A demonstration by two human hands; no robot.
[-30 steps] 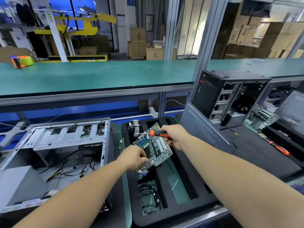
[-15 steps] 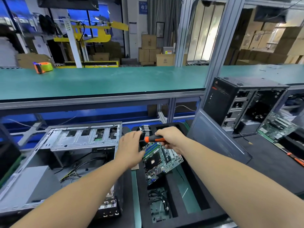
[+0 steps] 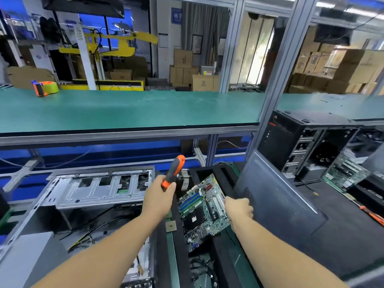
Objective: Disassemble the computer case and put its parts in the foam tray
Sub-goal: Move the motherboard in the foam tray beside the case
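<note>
Moved: screwdriver [image 3: 173,173] went from right hand [image 3: 239,208] to left hand [image 3: 159,196], which grips it.
Right hand: pinches motherboard [image 3: 202,208] edge.
Tip: lower board flat into foam tray [image 3: 220,265].

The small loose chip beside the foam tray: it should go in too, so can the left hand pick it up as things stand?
Probably not right away. The left hand grips the screwdriver, so its fingers are taken. The chip itself lies uncovered just below that hand, beside the motherboard.
</note>
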